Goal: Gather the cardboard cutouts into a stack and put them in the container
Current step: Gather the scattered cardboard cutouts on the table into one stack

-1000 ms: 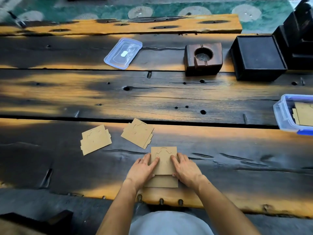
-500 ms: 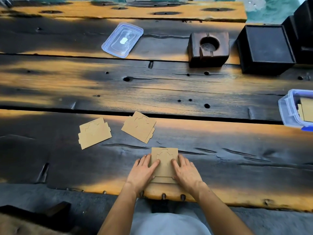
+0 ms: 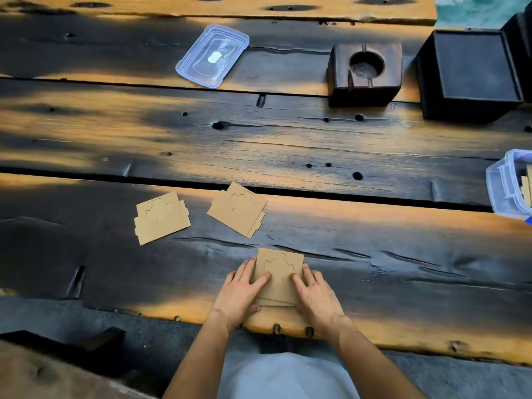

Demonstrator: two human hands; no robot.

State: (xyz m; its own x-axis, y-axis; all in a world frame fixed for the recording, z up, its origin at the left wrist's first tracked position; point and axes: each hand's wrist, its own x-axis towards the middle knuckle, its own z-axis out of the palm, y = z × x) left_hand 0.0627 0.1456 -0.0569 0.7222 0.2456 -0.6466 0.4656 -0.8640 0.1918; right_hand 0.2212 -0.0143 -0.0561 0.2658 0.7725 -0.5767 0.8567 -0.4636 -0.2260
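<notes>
Worktop (image 3: 374, 254): heavy wood planks, dark-stained, worn to bare orange patches; cracked, knotted, slight sheen. Cutouts (image 3: 280, 276): matt brown cardboard, smooth, scored outlines. Lid (image 3: 213, 56): clear glossy plastic, bluish rim. Container (image 3: 503, 185): same translucent plastic. Block (image 3: 365, 73): dark polished wood. Box (image 3: 472, 73): matt black.

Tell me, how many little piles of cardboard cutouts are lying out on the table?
3: left pile, middle pile, and near pile between left hand and right hand. More sit in the container.
</notes>
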